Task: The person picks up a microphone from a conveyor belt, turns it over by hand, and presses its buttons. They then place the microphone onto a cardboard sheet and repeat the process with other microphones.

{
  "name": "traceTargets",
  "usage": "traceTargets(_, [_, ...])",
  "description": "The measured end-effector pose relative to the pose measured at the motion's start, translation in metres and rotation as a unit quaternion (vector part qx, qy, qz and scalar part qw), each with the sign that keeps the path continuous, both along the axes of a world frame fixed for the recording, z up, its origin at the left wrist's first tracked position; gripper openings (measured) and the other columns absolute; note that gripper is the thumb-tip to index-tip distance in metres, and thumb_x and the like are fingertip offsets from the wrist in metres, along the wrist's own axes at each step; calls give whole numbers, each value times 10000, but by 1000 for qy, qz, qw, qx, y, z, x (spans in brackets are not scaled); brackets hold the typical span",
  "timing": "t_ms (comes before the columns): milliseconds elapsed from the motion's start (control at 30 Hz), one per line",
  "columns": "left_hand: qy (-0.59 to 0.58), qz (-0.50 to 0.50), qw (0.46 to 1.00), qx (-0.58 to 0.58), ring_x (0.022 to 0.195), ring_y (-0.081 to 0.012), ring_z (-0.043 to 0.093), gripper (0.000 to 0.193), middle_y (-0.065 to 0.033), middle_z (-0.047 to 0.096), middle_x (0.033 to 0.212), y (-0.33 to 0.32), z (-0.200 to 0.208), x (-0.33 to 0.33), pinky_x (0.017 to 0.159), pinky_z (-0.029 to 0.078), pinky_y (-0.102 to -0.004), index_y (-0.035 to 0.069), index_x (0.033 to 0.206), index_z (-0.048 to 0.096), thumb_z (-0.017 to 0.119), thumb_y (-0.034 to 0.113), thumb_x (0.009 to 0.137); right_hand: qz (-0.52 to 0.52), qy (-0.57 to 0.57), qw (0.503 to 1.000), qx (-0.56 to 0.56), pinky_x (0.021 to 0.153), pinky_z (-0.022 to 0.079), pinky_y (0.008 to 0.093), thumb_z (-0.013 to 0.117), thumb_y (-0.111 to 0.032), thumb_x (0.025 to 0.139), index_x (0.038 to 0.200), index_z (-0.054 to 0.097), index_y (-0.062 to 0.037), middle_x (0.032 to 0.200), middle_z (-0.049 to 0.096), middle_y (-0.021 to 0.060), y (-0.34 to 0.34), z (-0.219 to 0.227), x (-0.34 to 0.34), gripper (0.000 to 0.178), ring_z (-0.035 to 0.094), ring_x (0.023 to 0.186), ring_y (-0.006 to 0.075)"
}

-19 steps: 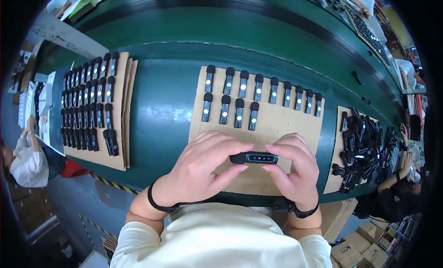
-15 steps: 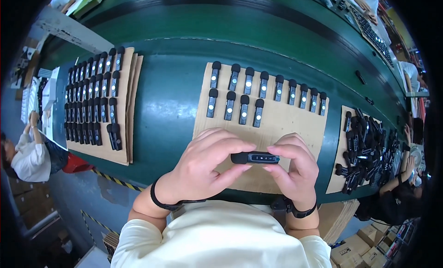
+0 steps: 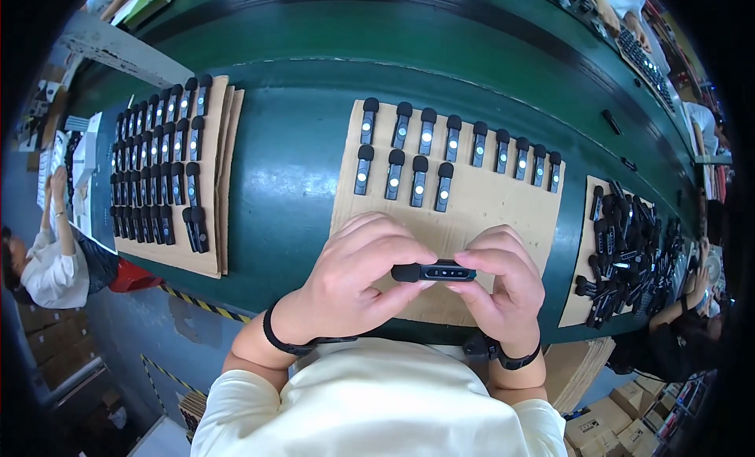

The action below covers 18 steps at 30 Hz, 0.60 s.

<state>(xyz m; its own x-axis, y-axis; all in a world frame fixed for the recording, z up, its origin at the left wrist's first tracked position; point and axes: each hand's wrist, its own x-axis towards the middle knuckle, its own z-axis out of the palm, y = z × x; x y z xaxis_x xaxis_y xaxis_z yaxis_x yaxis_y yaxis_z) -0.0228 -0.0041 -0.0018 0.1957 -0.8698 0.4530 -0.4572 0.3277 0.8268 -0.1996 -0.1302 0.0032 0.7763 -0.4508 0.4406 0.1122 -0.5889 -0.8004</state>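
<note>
Between my two hands I hold one small black wireless microphone (image 3: pixel 444 272) level, its foam-covered end to the left and a row of small marks facing up. The thumb and fingers of my left hand (image 3: pixel 350 274) pinch it near the foam end. My right hand (image 3: pixel 505 278) pinches the other end. Beneath them lies a cardboard sheet (image 3: pixel 503 201). On its far part similar microphones stand in two rows, such as this microphone (image 3: pixel 420 183), each with a pale lit spot.
At left, a cardboard stack (image 3: pixel 224 182) carries several tight rows of microphones. At right, a heaped pile of microphones (image 3: pixel 621 252) lies on another cardboard sheet (image 3: pixel 578 300). All rest on a green table (image 3: pixel 283 174). Other people sit at left (image 3: pixel 55 272) and right (image 3: pixel 676 339).
The microphone has rolled slightly in my fingers, so its marked face looks narrower. My hands stay in nearly the same place. The person at left has raised their hands.
</note>
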Motion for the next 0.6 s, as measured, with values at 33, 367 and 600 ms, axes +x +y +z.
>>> traceTargets(33, [1, 0, 1000, 1, 810, -262, 611, 311, -88, 667, 922, 0, -1, 0, 812, 512, -410, 20, 1001, 660, 792, -6, 720, -1, 0, 1000, -1, 687, 435, 314, 806, -128, 785, 1000, 657, -4, 854, 631, 90, 0, 0, 0, 290, 566, 763, 211])
traceTargets(367, [29, -24, 998, 40, 818, -266, 616, 312, -104, 660, 927, -3, 0, 1, 802, 497, -387, 22, 1038, 676, 780, 37, 744, 12, -14, 1000, 15, 725, 459, 340, 807, -13, 723, 1011, 667, -50, 918, 652, 74, 2, -6, 3, 323, 605, 807, 238])
traceTargets(600, [-10, -11, 1000, 25, 862, -269, 617, 272, -106, 649, 951, -6, -1, -1, 826, 481, -381, 30, 1001, 689, 762, 34, 739, -5, -23, 990, 140, 775, 472, 345, 788, -3, 747, 1005, 645, -64, 991, 643, 98, 6, -8, 3, 302, 609, 868, 225])
